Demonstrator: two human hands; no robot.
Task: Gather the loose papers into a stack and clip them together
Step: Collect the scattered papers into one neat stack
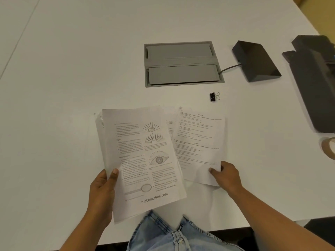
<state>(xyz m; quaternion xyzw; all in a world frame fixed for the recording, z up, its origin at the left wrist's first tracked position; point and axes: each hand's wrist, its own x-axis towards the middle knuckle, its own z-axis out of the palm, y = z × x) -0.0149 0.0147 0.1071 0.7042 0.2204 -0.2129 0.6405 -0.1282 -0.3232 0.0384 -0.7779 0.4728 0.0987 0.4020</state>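
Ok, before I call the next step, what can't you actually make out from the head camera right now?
- Sheet count: the white printed page with eye diagrams in the left hand covers the sheets behind it.
- Text on the white text-only page under the right hand: too blurred to read.
- Beige tape roll and black angular object: cut off by the right edge.
- Small black binder clip: too small to tell its size.

Bare forearms; light-blue denim jeans (163, 232), small dark tag, possibly lettered.

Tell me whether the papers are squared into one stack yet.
Not yet. The left hand holds the illustrated sheets, while the right hand grips a text page fanned out beside them.
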